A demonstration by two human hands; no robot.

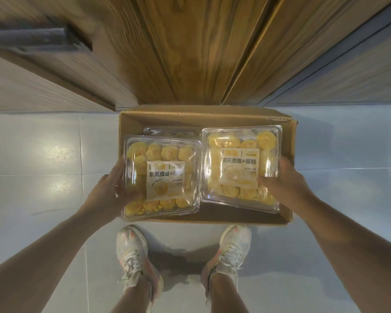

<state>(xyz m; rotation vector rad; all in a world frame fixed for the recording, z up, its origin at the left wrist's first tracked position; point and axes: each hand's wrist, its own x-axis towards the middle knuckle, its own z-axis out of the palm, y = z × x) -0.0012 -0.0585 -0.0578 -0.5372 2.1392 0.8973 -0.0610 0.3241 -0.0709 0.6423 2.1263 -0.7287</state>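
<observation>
My left hand point(113, 188) clasps the left tray point(163, 175), my right hand point(284, 177) the right tray point(239, 168); a third tray point(167, 131) lies untouched in the carton point(289, 136).

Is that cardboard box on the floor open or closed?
Open. The cardboard box shows its bare inner walls and floor, and a third tray lies inside behind the left cookie tray and right cookie tray.

Looking down onto pale, glossy floor tiles point(32, 154), mirroring soft patches of light point(59, 152) at left. Facing tall wood-grain panels point(190, 53), meeting a grey-blue wall point(366, 71) at right. Blurring upper left into possibly a dark recessed handle point(77, 39).
</observation>
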